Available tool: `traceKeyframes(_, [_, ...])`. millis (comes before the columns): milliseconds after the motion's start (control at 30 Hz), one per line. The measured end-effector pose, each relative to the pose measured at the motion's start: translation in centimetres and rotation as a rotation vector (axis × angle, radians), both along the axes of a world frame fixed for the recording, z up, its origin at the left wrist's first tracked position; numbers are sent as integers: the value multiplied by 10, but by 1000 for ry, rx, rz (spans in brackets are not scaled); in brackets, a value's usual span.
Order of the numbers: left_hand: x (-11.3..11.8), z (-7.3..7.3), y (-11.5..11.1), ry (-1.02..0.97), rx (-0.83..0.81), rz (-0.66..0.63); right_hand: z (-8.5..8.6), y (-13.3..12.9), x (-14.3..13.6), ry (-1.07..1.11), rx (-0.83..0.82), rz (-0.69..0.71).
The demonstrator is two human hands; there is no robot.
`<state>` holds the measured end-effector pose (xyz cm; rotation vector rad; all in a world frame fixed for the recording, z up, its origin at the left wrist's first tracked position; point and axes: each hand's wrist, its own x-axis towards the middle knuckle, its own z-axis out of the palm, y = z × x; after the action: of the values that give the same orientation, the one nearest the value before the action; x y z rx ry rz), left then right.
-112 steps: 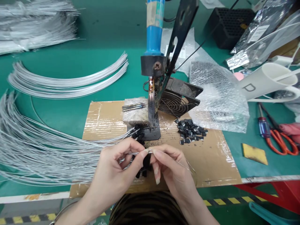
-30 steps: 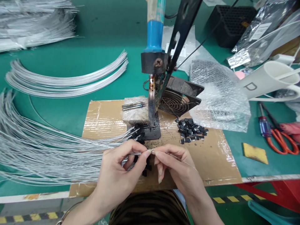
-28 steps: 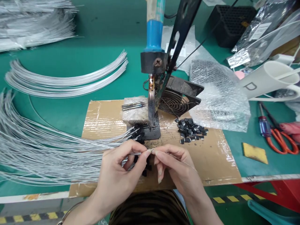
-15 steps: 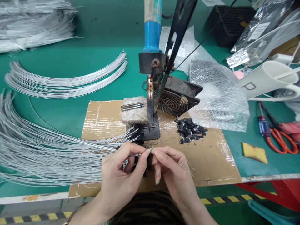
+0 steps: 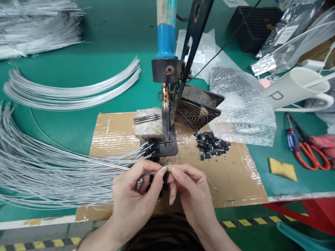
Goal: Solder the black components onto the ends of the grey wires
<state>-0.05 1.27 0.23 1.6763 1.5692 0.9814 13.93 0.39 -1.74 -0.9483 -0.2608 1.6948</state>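
Observation:
My left hand [image 5: 140,191] is closed in a pinch on the end of a grey cable [image 5: 120,167] that runs off to the left. Fingertip to fingertip with it, my right hand [image 5: 192,186] pinches the thin wires at the cable's tip; fine strands [image 5: 211,183] stick out past its right side. What lies between the fingertips is mostly hidden. Just beyond the hands, a blue-handled soldering iron [image 5: 166,42] hangs tip down in a black stand. Left of my hands spreads a large bundle of grey cables [image 5: 65,174], with black connectors [image 5: 151,149] on their ends.
A pile of small black connectors [image 5: 210,144] lies on the cardboard [image 5: 235,174]. Behind stand a small fan [image 5: 193,108] and bubble wrap [image 5: 243,104]. At right are red-handled scissors [image 5: 312,157], a yellow sponge [image 5: 282,169] and a white mug [image 5: 295,87]. Another cable bundle [image 5: 73,90] lies at left.
The whole view has shifted slightly to the left. Both hands keep their pinch at nearly the same place, and the strands at the right hand have shifted a little.

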Motion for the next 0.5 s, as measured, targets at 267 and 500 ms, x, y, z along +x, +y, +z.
traceKeyframes(267, [1, 0, 0, -11, 1, -3, 2, -1, -2, -7, -8, -15])
traceKeyframes(500, [1, 0, -2, -15, -6, -4, 3, 0, -1, -3, -10, -5])
